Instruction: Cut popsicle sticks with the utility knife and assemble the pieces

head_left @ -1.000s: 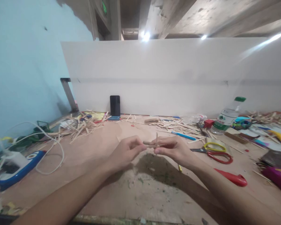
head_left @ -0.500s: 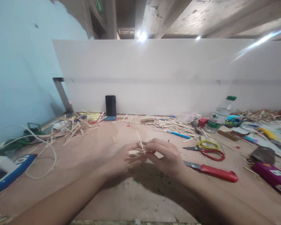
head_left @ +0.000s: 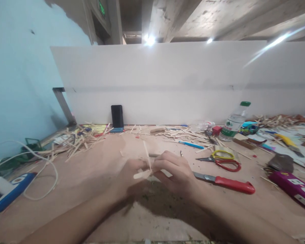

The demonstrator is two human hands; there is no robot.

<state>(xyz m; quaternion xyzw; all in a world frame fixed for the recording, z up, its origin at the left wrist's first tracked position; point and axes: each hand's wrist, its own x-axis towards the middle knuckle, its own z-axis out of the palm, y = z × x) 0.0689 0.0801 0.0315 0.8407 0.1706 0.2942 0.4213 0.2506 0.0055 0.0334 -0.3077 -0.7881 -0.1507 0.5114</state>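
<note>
My left hand and my right hand meet above the middle of the worktable. Small pale wooden craft sticks are joined or pressed together between them. One thin stick points up and away, while a flat stick with a rounded end points left. The right hand's fingers are closed around the sticks' meeting point. My left fingers bend in from the other side, partly blurred and hidden. A dark rod-like thing shows at my right fingers; its kind is unclear.
Right of my hands lie scissors, a red-handled knife and a blue pen. Loose sticks, a water bottle and a phone line the back. A power strip with a white cable is at left.
The view has shifted slightly, so the scene sits further left. My left hand has drawn a little away from the right, and the flat stick is more tilted.
</note>
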